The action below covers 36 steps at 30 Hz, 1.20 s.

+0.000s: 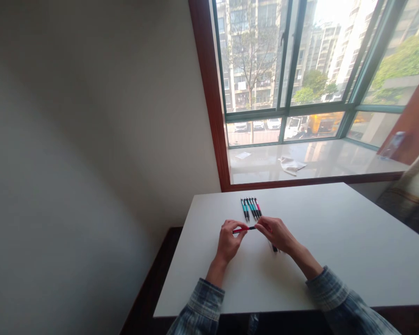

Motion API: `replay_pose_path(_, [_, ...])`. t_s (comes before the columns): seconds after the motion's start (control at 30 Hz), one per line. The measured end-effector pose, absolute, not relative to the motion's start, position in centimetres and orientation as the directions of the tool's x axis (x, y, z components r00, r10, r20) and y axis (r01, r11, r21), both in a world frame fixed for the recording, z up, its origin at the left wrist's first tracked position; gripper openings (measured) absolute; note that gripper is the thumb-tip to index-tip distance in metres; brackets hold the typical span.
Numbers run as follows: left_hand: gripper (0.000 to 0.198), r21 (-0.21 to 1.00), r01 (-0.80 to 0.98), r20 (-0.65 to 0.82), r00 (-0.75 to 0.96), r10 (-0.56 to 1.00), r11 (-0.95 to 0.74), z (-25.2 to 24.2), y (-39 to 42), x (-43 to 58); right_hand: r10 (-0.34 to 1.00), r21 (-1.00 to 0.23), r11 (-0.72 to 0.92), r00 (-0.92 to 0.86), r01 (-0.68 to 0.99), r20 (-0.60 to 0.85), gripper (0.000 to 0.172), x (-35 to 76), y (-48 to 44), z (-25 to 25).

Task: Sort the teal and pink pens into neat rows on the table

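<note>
A red and black pen (240, 230) is held level above the white table (195, 265). My left hand (229, 238) pinches its red part between thumb and fingers. At the pen's black end, the fingertips of my right hand (274, 231) are pressed together; the tip itself is hidden by them. Just beyond my hands, several teal and black pens (245, 209) and a pink and black pen (257, 206) lie side by side in a row. Partly under my right hand lies a dark object (274, 248), mostly covered.
Behind the table is a window sill (265, 170) with a crumpled white cloth (291, 165) and a piece of paper (243, 155). A grey wall (91, 163) stands at the left, and a curtain (410, 186) hangs at the right.
</note>
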<state>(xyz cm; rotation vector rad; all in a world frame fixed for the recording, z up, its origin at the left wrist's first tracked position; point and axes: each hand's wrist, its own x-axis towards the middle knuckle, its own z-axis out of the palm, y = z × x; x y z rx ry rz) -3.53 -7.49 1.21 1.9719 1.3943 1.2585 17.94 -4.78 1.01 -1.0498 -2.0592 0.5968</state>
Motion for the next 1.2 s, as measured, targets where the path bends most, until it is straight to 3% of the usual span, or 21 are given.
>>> replay_pose_path(0.17, [0.010, 0.741, 0.524, 0.428, 0.112, 0.897, -0.419, 1.4, -7.5, -3.4, 0.822, -0.666, 0.568, -0.377, 0.483, 0.427, 0.024, 17.9, -4.8, 0.7])
replay_pose_path(0.4, [0.007, 0.741, 0.525, 0.429, 0.110, 0.897, -0.418, 1.6, -7.5, -3.3, 0.819, -0.654, 0.573, -0.381, 0.494, 0.430, 0.026, 18.0, -4.8, 0.7])
replay_pose_path(0.5, [0.007, 0.739, 0.525, 0.427, 0.118, 0.897, -0.421, 1.6, -7.5, -3.2, 0.832, -0.649, 0.554, -0.377, 0.521, 0.408, 0.037, 17.9, -4.9, 1.0])
replay_pose_path(0.67, [0.006, 0.735, 0.526, 0.430, 0.125, 0.894, -0.427, 1.5, -7.5, -3.2, 0.822, -0.659, 0.568, -0.390, 0.494, 0.416, 0.030, 17.9, -5.0, 1.2])
replay_pose_path(0.77, [0.006, 0.729, 0.532, 0.431, 0.133, 0.893, -0.431, 1.5, -7.5, -3.2, 0.844, -0.653, 0.535, -0.366, 0.536, 0.392, 0.039, 17.9, -5.0, 1.1])
replay_pose_path(0.97, [0.006, 0.746, 0.519, 0.425, 0.113, 0.898, -0.418, 1.5, -7.4, -3.2, 0.812, -0.669, 0.580, -0.396, 0.465, 0.429, 0.023, 17.8, -5.0, 0.7])
replay_pose_path(1.2, [0.007, 0.719, 0.545, 0.426, 0.146, 0.893, -0.432, 1.4, -7.4, -3.0, 0.864, -0.616, 0.503, -0.350, 0.606, 0.361, 0.052, 17.7, -4.7, -0.1])
